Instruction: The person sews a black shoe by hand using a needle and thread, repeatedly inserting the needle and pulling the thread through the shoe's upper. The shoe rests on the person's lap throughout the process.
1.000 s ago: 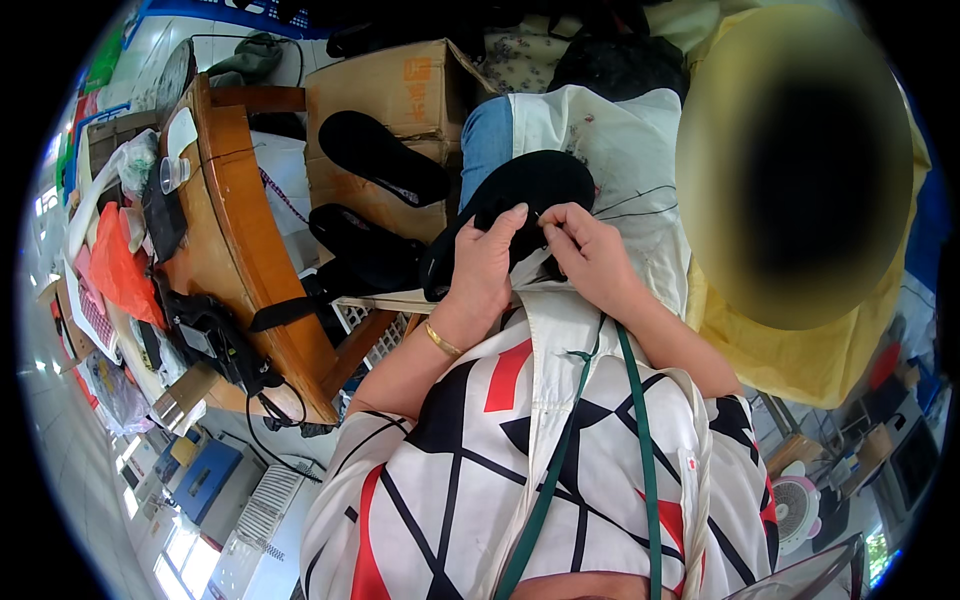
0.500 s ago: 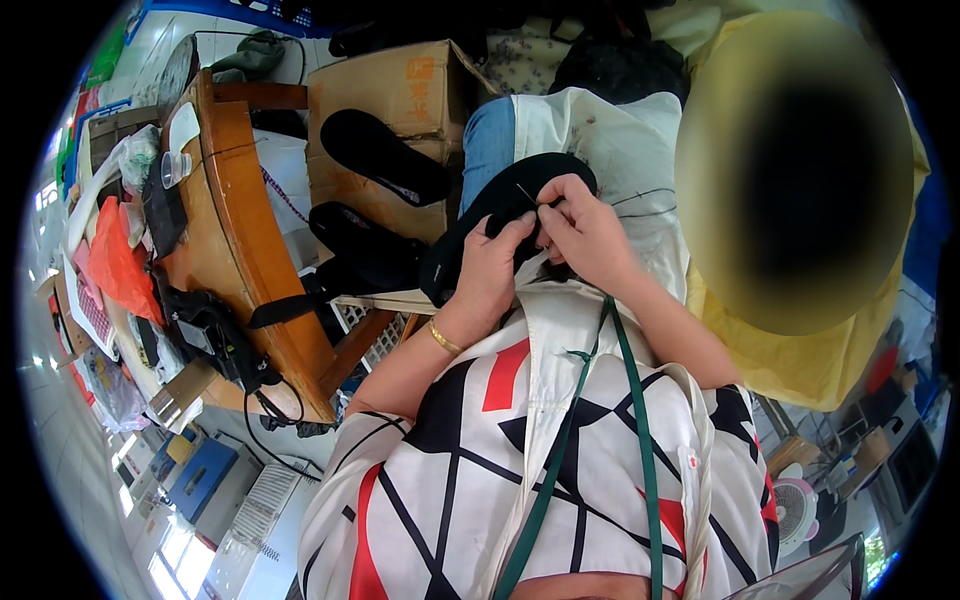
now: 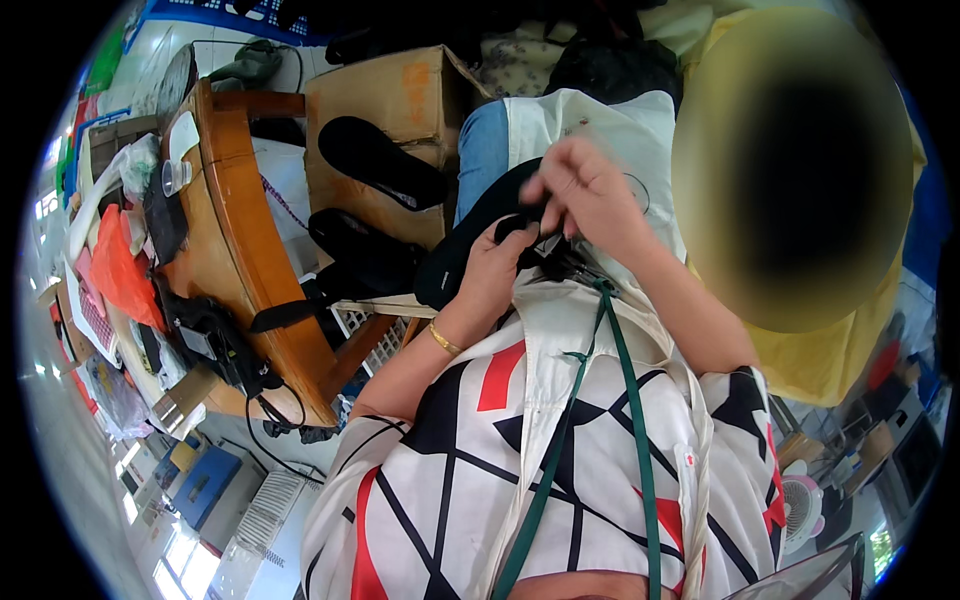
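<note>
A black cloth shoe (image 3: 450,262) lies slantwise across my lap. My left hand (image 3: 490,268) is closed around its edge, thumb on top. Just above the shoe, my right hand (image 3: 580,195) is lifted with its fingers curled together. Motion smears the fingertips, so whatever is pinched there cannot be made out. A thin dark thread (image 3: 643,188) curves over the white apron (image 3: 620,125) beside my right hand. Two more black shoes, an upper one (image 3: 375,160) and a lower one (image 3: 362,238), rest by the cardboard box to the left.
The cardboard box (image 3: 400,90) stands ahead on the left, next to a wooden table or stool frame (image 3: 235,220). Bags and cloths, including an orange-red bag (image 3: 122,255), are heaped at far left. A person in yellow (image 3: 800,370) is close on my right.
My right hand has lifted slightly up and away from the shoe and is now blurred. The needle seen in its fingers before no longer shows. My left hand still grips the shoe.
</note>
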Demonstrator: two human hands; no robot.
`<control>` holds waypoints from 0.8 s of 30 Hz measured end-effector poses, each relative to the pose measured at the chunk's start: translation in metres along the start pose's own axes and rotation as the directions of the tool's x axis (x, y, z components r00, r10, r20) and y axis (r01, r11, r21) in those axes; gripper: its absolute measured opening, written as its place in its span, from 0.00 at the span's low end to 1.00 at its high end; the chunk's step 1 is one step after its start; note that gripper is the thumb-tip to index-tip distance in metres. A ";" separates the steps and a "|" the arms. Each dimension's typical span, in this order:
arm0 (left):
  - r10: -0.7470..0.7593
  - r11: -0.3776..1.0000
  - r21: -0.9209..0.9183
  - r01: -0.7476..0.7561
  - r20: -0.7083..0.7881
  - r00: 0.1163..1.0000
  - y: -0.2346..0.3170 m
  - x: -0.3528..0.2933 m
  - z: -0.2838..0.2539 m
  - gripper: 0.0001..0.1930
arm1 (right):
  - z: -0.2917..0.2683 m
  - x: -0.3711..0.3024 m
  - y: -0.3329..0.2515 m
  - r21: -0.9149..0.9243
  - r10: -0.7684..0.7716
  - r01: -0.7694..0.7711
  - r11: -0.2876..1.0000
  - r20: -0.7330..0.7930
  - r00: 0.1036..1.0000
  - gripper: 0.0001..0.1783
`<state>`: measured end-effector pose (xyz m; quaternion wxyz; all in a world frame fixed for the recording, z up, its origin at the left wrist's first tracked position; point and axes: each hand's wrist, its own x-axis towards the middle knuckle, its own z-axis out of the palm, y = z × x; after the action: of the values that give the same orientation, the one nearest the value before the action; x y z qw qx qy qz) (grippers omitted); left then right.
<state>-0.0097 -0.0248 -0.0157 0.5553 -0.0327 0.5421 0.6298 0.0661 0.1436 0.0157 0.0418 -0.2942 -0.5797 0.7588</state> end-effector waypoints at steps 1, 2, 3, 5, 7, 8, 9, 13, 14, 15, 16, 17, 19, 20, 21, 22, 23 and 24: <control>-0.010 1.000 -0.010 0.010 0.018 1.000 -0.001 0.002 -0.004 0.08 | -0.005 -0.004 -0.002 0.009 0.130 -0.133 0.991 0.132 0.983 0.09; -0.020 1.000 -0.021 0.021 0.040 0.999 -0.001 0.005 -0.005 0.08 | -0.013 -0.009 -0.005 -0.001 0.255 -0.263 0.965 0.259 0.932 0.09; -0.033 0.999 0.020 0.033 0.003 0.999 0.006 0.004 0.002 0.08 | -0.027 -0.015 -0.010 -0.017 0.258 -0.261 0.965 0.230 0.939 0.09; -0.050 0.993 0.101 0.058 -0.083 0.995 0.022 -0.001 0.017 0.09 | -0.078 -0.021 -0.017 0.125 0.161 -0.153 0.980 -0.059 0.985 0.08; -0.065 0.980 0.178 0.088 -0.130 0.989 0.021 -0.001 0.012 0.10 | -0.169 -0.022 -0.024 0.378 -0.095 0.187 0.907 -0.247 0.964 0.08; -0.071 0.971 0.217 0.102 -0.148 0.987 0.022 0.001 0.007 0.10 | -0.222 -0.029 -0.034 0.608 -0.148 0.260 0.750 -0.229 0.962 0.03; -0.031 0.973 0.229 0.039 -0.039 0.999 0.014 0.012 -0.006 0.12 | -0.239 -0.051 -0.070 0.454 -0.058 0.408 0.792 -0.609 0.791 0.03; 0.013 0.754 0.652 -0.084 0.113 0.994 0.047 0.021 0.008 0.19 | -0.394 -0.120 -0.060 -0.070 -0.230 0.744 0.665 -0.967 0.114 0.02; -0.009 0.644 0.750 -0.151 0.204 0.979 0.060 0.022 0.018 0.18 | -0.394 -0.126 -0.041 -0.221 -0.364 0.675 0.704 -0.928 0.076 0.02; -0.050 0.519 0.824 -0.226 0.293 0.955 0.074 0.024 0.031 0.17 | -0.392 -0.136 -0.022 -0.372 -0.490 0.589 0.717 -0.870 0.048 0.03; -0.100 0.386 0.871 -0.303 0.366 0.925 0.080 0.027 0.039 0.17 | -0.360 -0.130 -0.020 -0.341 -0.457 0.542 0.768 -0.885 0.091 0.01; -0.048 0.323 0.836 -0.444 0.483 0.874 0.074 0.034 0.040 0.14 | -0.326 -0.127 -0.020 -0.317 -0.426 0.489 0.813 -0.895 0.129 0.02; -0.172 0.253 0.829 -0.498 0.545 0.820 0.069 0.042 0.051 0.14 | -0.252 -0.100 0.001 -0.143 -0.284 0.504 0.852 -0.934 0.216 0.09; -0.243 0.230 0.815 -0.532 0.578 0.779 0.066 0.046 0.056 0.14 | -0.243 -0.099 0.021 -0.127 -0.309 0.462 0.878 -0.886 0.345 0.09; -0.302 0.164 0.833 -0.529 0.553 0.777 0.061 0.047 0.060 0.13 | -0.224 -0.097 0.032 -0.067 -0.297 0.471 0.880 -0.851 0.434 0.09; -0.226 0.066 0.784 -0.617 0.614 0.756 0.054 0.045 0.058 0.13 | -0.209 -0.097 0.039 -0.014 -0.236 0.384 0.923 -0.810 0.537 0.09; -0.163 -0.038 0.716 -0.697 0.684 0.711 0.045 0.042 0.056 0.13 | -0.203 -0.097 0.054 -0.009 -0.213 0.326 0.945 -0.775 0.595 0.09; -0.104 -0.151 0.646 -0.749 0.743 0.661 0.039 0.037 0.054 0.12 | -0.184 -0.095 0.058 0.019 -0.194 0.297 0.955 -0.718 0.669 0.09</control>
<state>-0.0222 0.0462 0.0080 0.3315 0.7144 0.5985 0.1463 0.2517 0.2434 -0.0273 0.3828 -0.4785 -0.5004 0.6116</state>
